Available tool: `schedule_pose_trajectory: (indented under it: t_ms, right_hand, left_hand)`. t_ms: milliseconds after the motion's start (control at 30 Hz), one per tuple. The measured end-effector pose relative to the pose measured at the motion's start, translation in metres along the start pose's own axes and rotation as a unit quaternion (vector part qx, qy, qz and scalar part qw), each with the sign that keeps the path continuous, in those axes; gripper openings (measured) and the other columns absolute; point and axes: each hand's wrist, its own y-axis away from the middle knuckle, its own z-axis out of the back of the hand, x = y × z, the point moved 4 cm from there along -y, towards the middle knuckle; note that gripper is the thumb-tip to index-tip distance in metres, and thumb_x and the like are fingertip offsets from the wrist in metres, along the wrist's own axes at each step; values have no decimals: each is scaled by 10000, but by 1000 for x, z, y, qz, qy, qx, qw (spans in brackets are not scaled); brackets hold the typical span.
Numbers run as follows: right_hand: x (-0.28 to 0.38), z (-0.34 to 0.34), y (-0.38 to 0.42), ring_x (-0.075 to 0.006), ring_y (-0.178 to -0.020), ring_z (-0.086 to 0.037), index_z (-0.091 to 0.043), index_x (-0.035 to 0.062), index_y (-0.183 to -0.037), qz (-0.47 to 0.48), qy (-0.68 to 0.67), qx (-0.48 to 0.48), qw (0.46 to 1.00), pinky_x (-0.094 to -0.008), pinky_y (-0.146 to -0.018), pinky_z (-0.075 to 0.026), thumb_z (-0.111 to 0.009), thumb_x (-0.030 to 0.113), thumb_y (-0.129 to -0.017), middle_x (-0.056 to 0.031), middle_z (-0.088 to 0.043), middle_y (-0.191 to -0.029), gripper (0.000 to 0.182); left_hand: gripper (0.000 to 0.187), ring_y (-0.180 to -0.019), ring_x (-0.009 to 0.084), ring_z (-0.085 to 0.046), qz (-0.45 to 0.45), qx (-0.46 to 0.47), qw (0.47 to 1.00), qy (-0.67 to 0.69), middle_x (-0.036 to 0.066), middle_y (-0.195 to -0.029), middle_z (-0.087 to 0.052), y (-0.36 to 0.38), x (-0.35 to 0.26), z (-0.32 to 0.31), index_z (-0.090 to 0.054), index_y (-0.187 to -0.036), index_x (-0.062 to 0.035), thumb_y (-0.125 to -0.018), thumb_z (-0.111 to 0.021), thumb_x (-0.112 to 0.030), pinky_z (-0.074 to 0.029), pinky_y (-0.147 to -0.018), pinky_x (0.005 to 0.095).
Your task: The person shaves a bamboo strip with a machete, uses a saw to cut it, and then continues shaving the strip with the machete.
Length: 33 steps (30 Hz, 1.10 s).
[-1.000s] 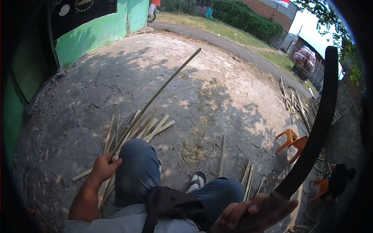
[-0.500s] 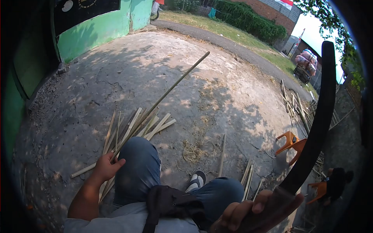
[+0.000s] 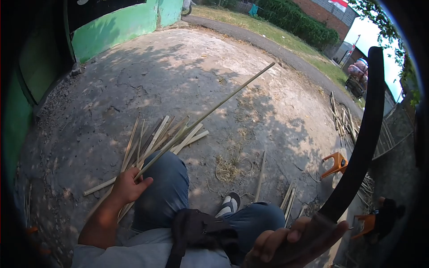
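My left hand (image 3: 126, 187), beside my left knee, is closed around the lower end of a long thin bamboo strip (image 3: 219, 105). The strip slants up and to the right, over a loose pile of split bamboo strips (image 3: 192, 140) on the ground. At the lower right, my right hand (image 3: 279, 243) grips the handle of a machete (image 3: 367, 129). Its dark, broad blade points upward, slightly curved, apart from the strip. Part of the handle is hidden by my fingers.
More bamboo strips (image 3: 289, 198) lie right of my foot, and a single strip (image 3: 261, 176) nearby. Fine shavings (image 3: 227, 169) litter the concrete (image 3: 178, 80). An orange plastic stool (image 3: 334, 164) stands at right, with a person in dark clothing (image 3: 388, 219) below it. A green wall (image 3: 114, 33) borders the left.
My left hand has moved slightly up and right, and the strip's far end has swung right and lowered toward a flatter slant. The machete stays nearly still; the view has shifted a little.
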Motion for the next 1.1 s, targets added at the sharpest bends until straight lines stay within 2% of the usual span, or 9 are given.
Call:
schedule_pose_trajectory:
  t_ms: [167, 300, 400, 500, 567, 667, 933, 1000, 1100]
  right_hand:
    - [-12, -7, 2, -416, -872, -659, -575, 36, -1391, 21, -11, -24, 999, -560, -772, -549, -304, 970, -867, -140, -708, -1195, 1105]
    - [-2, -8, 2, -383, -1094, -572, -569, 63, -1414, -105, 4, 52, 993, -570, -974, -456, -357, 933, -894, -161, -648, -1305, 1036]
    - [0, -14, -10, -378, -1240, -502, -563, 48, -1409, -93, -95, 58, 989, -566, -1049, -395, -388, 905, -910, -182, -612, -1356, 1007]
    - [3, -19, -23, -402, -1188, -558, -568, 22, -1391, -143, -65, 82, 984, -568, -1045, -391, -375, 913, -908, -183, -639, -1315, 1032]
    - [-7, -14, -7, -417, -1013, -621, -590, -12, -1347, -31, -67, -14, 997, -571, -995, -410, -328, 954, -881, -207, -674, -1213, 1105]
    - [-7, -6, -1, -420, -900, -615, -614, -32, -1295, -80, 17, 21, 996, -565, -921, -446, -279, 989, -853, -235, -684, -1152, 1161]
    - [-12, -2, -13, -352, -730, -637, -624, 16, -1286, 47, 59, -100, 992, -487, -640, -490, -284, 966, -878, -193, -698, -1075, 1089]
    - [-24, -18, -2, -305, -651, -640, -598, 79, -1342, 170, 122, -223, 952, -462, -547, -487, -287, 952, -893, -167, -708, -1032, 1031]
    - [-24, -19, -9, -273, -577, -621, -422, 224, -1495, 82, 466, -368, 800, -514, -473, -489, -292, 920, -914, -129, -711, -1043, 916]
  left_hand:
    - [443, -632, 189, -599, -14, -4, 999, -38, 85, -673, -620, 2, -6, 5, -637, -792, -35, -841, -863, -412, -488, -625, 366]
    - [427, -634, 115, -535, -18, 3, 998, -60, 16, -664, -584, -1, -4, 3, -600, -792, -48, -870, -849, -385, -466, -611, 328]
    - [421, -631, 104, -520, -9, 12, 999, -36, 8, -660, -574, -3, 2, 0, -596, -791, -53, -878, -845, -381, -458, -603, 323]
    - [416, -636, 92, -515, -2, 18, 1000, -8, -1, -661, -570, -1, -1, -1, -594, -797, -57, -886, -842, -379, -452, -600, 315]
    - [417, -641, 89, -513, -3, 18, 999, -29, -4, -667, -570, -1, -3, 2, -593, -803, -57, -886, -842, -381, -449, -600, 311]
    - [446, -636, 126, -546, -2, 9, 1000, -29, 30, -666, -588, 0, 1, 4, -612, -791, -48, -860, -852, -418, -464, -611, 330]
    - [399, -654, 80, -507, 7, 39, 999, -10, -19, -681, -562, 1, -2, 0, -583, -809, -64, -903, -836, -357, -441, -601, 300]
    - [391, -663, 78, -508, 13, 44, 999, -12, -23, -690, -564, 2, -3, 2, -580, -813, -68, -911, -831, -351, -442, -606, 300]
    - [391, -675, 77, -506, -6, 40, 999, -17, -27, -706, -565, 5, -6, 7, -574, -815, -74, -920, -822, -358, -441, -615, 298]
